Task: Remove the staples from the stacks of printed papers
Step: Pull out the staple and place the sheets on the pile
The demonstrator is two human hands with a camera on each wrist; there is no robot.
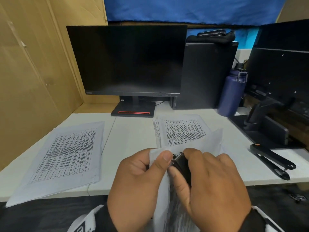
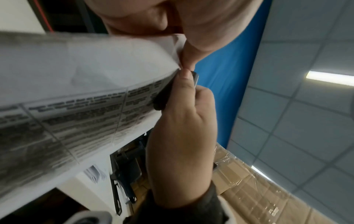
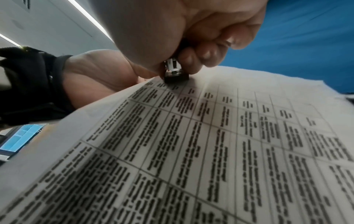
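While a stapled set of printed papers (image 1: 168, 195) is held up above the near edge of the counter (image 1: 133, 131), in front of the monitor (image 1: 127, 61), its top corner is pinched between the thumb and curled fingers of the left hand (image 1: 138, 180), and a small black staple remover (image 1: 181, 162) with a metal tip is gripped in the right hand (image 1: 210, 183) and pressed against that same corner; the staple itself cannot be made out. Below and to the left of the monitor, a second stack of printed sheets (image 1: 66, 154) is seen lying flat on the counter, and below and to the right of the monitor a third stack (image 1: 182, 129) is partly covered by the raised papers. Further right of the monitor, a black stapler (image 1: 272, 160) is laid on the counter, and a dark blue bottle (image 1: 232, 92) is stood upright beside a black computer case (image 1: 205, 74)
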